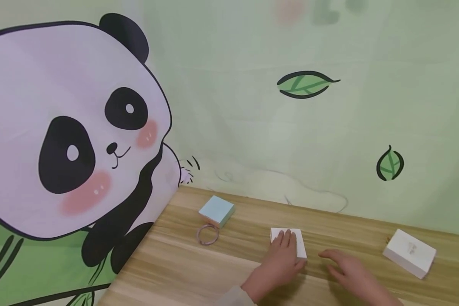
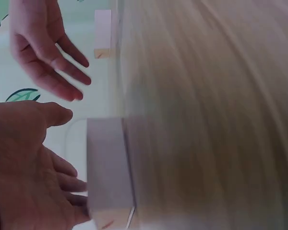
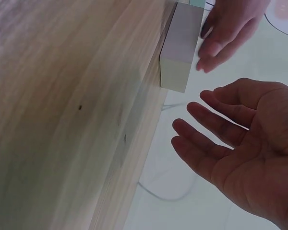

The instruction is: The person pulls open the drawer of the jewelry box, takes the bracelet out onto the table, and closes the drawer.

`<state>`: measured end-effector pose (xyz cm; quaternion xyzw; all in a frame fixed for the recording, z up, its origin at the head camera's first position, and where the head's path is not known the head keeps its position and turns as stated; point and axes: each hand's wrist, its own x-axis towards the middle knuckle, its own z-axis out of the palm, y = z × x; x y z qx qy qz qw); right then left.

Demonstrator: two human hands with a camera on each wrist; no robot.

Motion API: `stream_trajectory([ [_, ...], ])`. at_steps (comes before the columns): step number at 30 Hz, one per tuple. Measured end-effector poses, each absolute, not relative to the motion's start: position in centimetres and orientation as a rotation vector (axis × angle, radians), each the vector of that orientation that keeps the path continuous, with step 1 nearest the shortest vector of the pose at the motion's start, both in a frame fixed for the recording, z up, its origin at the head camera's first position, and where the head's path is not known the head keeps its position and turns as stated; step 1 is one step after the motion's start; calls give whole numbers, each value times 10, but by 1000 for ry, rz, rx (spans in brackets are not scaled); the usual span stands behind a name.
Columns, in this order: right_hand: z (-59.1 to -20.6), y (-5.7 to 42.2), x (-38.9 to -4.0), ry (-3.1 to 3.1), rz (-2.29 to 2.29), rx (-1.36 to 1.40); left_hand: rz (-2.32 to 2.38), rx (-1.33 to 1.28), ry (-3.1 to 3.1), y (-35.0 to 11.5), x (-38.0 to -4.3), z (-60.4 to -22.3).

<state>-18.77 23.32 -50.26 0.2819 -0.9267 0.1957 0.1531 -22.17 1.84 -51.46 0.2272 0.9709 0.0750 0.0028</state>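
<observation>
A small white box (image 1: 300,246) lies flat on the wooden table, in the middle of the head view. My left hand (image 1: 281,261) rests on its top with the fingers straight and partly covers it. In the left wrist view, the side of the box (image 2: 108,163) shows just past the fingertips of the left hand (image 2: 24,167). My right hand (image 1: 346,270) hovers to the right of the box, apart from it and holding nothing. Its fingers are loosely bent and spread in the right wrist view, where the hand (image 3: 259,148) has its palm visible.
Toward the back left sits a light blue box (image 1: 216,207), with a thin pinkish ring (image 1: 207,244) in front of it. Another white box (image 1: 409,253) with a faint print lies farther right. Behind the table (image 1: 176,263) hangs a panda-printed cloth (image 1: 229,102).
</observation>
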Motion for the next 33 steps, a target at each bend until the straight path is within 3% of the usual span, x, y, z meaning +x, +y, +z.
stream_trajectory([
  [5,-501,231,-188,-2692,604,803,142,595,3007,34,-225,-523],
  [21,-504,234,-198,-2710,625,883,-20,764,3188,33,-242,-514],
  [33,-511,234,-198,-2676,626,938,39,616,3186,43,-246,-509],
])
